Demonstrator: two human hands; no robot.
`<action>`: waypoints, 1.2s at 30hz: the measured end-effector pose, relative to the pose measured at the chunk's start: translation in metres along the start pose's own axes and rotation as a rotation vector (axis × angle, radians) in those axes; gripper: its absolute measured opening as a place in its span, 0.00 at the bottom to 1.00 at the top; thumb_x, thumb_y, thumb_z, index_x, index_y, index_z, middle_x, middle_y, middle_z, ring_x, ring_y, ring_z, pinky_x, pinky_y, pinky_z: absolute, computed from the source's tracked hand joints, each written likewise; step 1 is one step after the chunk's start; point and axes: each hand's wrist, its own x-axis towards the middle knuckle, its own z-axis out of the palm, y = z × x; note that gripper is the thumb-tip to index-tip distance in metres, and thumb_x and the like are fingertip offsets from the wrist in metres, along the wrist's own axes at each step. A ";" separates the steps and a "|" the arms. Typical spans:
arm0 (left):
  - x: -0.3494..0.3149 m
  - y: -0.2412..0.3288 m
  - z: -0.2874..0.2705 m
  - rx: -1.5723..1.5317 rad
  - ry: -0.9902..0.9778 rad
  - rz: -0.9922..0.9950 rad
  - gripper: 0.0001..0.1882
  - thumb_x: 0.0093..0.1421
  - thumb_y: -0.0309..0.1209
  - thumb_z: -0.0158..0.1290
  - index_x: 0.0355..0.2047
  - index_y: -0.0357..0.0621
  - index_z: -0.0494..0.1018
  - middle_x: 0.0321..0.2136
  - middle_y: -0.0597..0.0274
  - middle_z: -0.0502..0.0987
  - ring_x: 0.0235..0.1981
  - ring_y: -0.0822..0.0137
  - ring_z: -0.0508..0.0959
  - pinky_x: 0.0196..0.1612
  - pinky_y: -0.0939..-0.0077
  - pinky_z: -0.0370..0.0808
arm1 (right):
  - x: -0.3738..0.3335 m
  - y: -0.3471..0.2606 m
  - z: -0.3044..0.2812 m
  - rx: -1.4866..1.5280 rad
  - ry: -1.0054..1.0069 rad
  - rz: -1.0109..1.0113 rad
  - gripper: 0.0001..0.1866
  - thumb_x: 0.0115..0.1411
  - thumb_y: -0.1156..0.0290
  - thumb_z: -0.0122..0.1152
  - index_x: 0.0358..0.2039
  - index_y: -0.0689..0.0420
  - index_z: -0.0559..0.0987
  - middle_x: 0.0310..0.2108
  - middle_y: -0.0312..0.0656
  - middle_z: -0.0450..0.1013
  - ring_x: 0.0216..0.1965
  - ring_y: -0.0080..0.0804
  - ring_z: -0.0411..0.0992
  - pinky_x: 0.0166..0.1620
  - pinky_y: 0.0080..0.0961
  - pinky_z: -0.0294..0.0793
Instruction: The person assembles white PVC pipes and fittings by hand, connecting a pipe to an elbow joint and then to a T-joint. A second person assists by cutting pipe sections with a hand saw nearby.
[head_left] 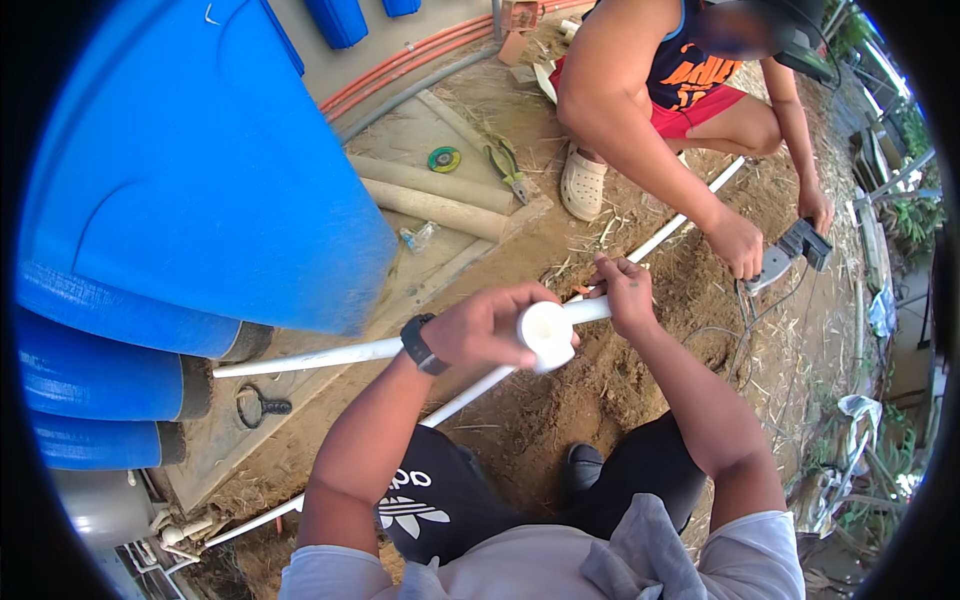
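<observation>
The left hand [485, 325], smartwatch on the wrist, is wrapped around a white pipe fitting [546, 333] where two white pipes meet, fingers curled over it. The right hand [624, 292] grips the white pipe [590, 310] just beyond that fitting, closed round it. All this hangs above bare brown dirt [600, 390]. Opposite, a crouching co-worker's hand [740, 245] rests on a grey power tool [790, 255] near the far run of pipe. A big blue tank [200, 170] fills the left side, with green-handled pliers [508, 168] and a tape roll [444, 159] lying on the concrete slab [420, 130].
</observation>
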 end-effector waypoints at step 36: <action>0.079 -0.061 -0.005 0.467 0.785 0.136 0.25 0.63 0.35 0.66 0.54 0.35 0.70 0.49 0.56 0.81 0.46 0.72 0.81 0.50 0.74 0.77 | -0.036 -0.041 0.005 -0.040 -0.064 -0.307 0.34 0.67 0.53 0.66 0.64 0.65 0.74 0.42 0.45 0.80 0.27 0.22 0.75 0.31 0.19 0.75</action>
